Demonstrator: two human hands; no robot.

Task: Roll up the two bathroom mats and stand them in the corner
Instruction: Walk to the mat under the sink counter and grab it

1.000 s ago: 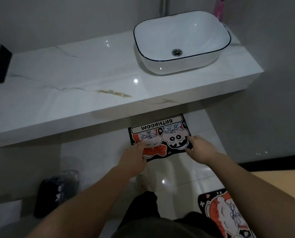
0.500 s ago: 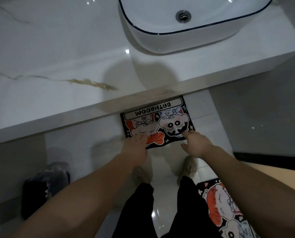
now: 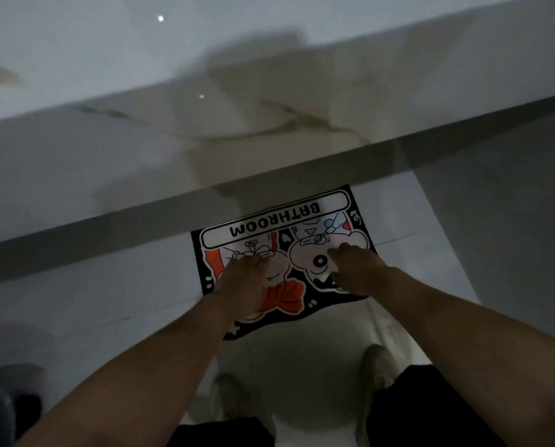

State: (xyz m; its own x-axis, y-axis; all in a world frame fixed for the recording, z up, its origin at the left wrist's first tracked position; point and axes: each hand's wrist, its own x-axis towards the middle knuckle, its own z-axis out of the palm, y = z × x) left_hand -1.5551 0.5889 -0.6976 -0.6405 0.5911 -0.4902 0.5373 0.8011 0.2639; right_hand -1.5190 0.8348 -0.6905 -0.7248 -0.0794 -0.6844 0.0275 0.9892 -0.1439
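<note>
Bathroom mat (image 3: 276, 226), one in view, lies flat on the tiled floor (image 3: 108, 301) under the front edge of the single marble counter (image 3: 269, 140). Its far strip is tucked beneath that edge and the word BATHROOM reads upside down just in front of it. Two cartoon faces fill the rest of the print.

Two bare hands rest on the mat just in front of the counter edge. The left hand (image 3: 243, 279) lies palm down on the left face with its fingers straight and close together. The right hand (image 3: 356, 269) lies on the right face with its fingers stretched toward the counter; blur hides whether they are spread.

Two pale shoes (image 3: 234, 401) stand farther back from the counter. One dark blurred object (image 3: 1, 404) sits far left, also well back from it.
</note>
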